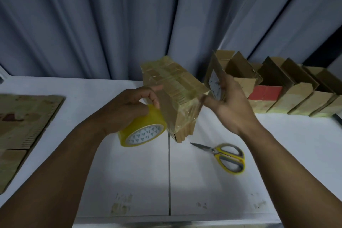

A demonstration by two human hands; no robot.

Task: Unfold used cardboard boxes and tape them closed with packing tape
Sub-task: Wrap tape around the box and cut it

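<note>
While left hand (127,107) grips tape roll (144,133) against box (177,89) at centre of tabletop (203,187), right hand (231,103) spreads open alongside; unbraced box may tip, wrinkling tape.

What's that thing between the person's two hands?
In the head view, a tape-wrapped cardboard box lies between the left hand, which grips a yellow tape roll, and the right hand.
</note>
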